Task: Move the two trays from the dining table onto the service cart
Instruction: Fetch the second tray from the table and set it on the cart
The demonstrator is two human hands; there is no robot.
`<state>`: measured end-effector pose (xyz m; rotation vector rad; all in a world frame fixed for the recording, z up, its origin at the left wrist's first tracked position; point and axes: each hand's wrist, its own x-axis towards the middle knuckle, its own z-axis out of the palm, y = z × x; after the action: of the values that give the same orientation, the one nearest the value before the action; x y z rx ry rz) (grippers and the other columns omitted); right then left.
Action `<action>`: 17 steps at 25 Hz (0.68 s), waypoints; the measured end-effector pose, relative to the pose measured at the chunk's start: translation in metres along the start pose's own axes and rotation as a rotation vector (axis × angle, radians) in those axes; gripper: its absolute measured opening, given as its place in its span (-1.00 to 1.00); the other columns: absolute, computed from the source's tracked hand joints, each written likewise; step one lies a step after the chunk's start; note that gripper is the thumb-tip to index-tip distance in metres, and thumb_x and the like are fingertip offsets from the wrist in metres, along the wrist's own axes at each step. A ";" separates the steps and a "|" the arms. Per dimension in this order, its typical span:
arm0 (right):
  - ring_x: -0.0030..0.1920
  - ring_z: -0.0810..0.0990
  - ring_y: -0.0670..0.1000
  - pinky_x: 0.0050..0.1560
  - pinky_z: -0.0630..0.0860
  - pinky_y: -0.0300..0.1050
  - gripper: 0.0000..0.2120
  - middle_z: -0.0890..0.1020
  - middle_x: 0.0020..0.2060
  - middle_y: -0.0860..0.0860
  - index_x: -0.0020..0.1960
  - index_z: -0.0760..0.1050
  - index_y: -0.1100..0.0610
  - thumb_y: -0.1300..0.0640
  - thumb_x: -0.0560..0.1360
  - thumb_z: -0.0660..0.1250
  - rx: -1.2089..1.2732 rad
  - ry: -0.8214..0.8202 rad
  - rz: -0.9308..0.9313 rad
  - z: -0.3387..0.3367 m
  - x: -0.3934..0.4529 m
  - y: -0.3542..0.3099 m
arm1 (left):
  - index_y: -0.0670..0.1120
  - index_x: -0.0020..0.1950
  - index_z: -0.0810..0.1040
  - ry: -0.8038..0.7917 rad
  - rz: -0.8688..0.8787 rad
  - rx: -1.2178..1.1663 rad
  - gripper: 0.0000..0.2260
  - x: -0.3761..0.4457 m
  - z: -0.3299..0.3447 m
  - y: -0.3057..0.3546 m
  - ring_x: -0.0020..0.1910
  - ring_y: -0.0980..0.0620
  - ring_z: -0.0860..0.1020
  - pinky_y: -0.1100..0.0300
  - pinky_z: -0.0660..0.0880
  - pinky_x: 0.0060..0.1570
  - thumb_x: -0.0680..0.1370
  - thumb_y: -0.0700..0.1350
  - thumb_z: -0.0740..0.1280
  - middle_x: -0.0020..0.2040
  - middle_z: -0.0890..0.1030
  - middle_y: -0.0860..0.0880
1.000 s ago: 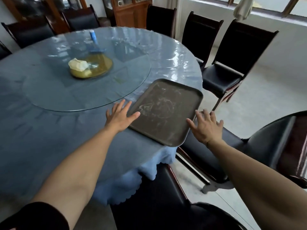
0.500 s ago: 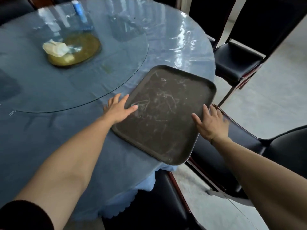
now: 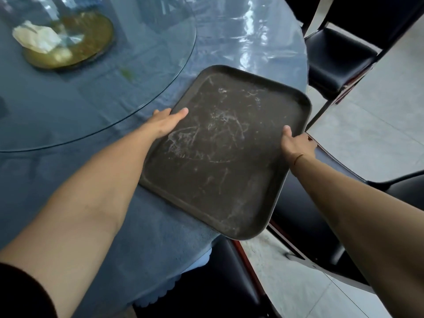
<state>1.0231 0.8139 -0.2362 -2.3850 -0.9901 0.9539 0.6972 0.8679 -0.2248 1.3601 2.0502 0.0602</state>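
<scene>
A dark brown rectangular tray (image 3: 220, 161), scratched and smeared white, lies at the edge of the round dining table (image 3: 68, 125) with its near right corner jutting past the edge. My left hand (image 3: 166, 123) grips the tray's left rim, thumb on top and fingers underneath. On the right rim my right hand (image 3: 296, 143) holds the same way, thumb over the lip. Only this one tray is in view. No service cart is visible.
A glass turntable (image 3: 142, 65) covers the table's middle and carries a yellowish dish (image 3: 91, 35) with a crumpled white napkin (image 3: 35, 39). Black padded chairs stand at the right (image 3: 337, 56), under the tray's corner (image 3: 321, 214) and near me (image 3: 206, 283). Pale tiled floor (image 3: 378, 125) lies to the right.
Both hands went from flat and open beside the tray to closed on its left and right rims. The camera moved closer and tilted down.
</scene>
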 end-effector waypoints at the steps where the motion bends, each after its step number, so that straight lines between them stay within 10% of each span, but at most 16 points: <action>1: 0.41 0.34 0.29 0.39 0.32 0.18 -0.23 0.21 0.51 0.21 0.56 0.12 0.20 -0.31 0.57 0.03 0.055 -0.022 0.022 0.000 0.004 0.002 | 0.03 0.63 0.10 -0.019 -0.025 -0.022 -0.13 0.001 -0.001 0.003 0.61 -0.17 0.02 -0.19 0.02 0.52 0.45 0.52 0.05 0.65 -0.01 -0.12; 9: 0.36 0.45 0.17 0.35 0.22 0.44 0.27 0.43 0.43 -0.03 0.41 0.34 -0.28 -0.78 -0.23 0.07 0.395 -0.192 0.185 0.025 0.147 0.075 | 0.14 0.63 -0.04 -0.202 -0.199 -0.129 -0.06 -0.020 -0.024 0.028 0.60 -0.22 0.03 -0.34 0.10 0.44 0.37 0.60 -0.02 0.66 -0.03 -0.05; 17: 0.26 0.50 0.15 0.35 0.40 0.13 -0.26 0.49 0.34 0.11 0.47 0.34 0.13 -0.40 0.55 0.03 0.493 -0.355 0.085 -0.080 -0.067 -0.025 | -0.09 0.33 0.50 -0.274 -0.267 -0.282 -0.06 -0.089 -0.054 0.008 0.39 -0.18 0.35 -0.33 0.37 0.18 0.31 0.63 0.03 0.43 0.37 -0.06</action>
<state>1.0334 0.7745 -0.1368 -1.8951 -0.6642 1.4929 0.6953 0.8144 -0.1354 0.8653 1.8896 0.0415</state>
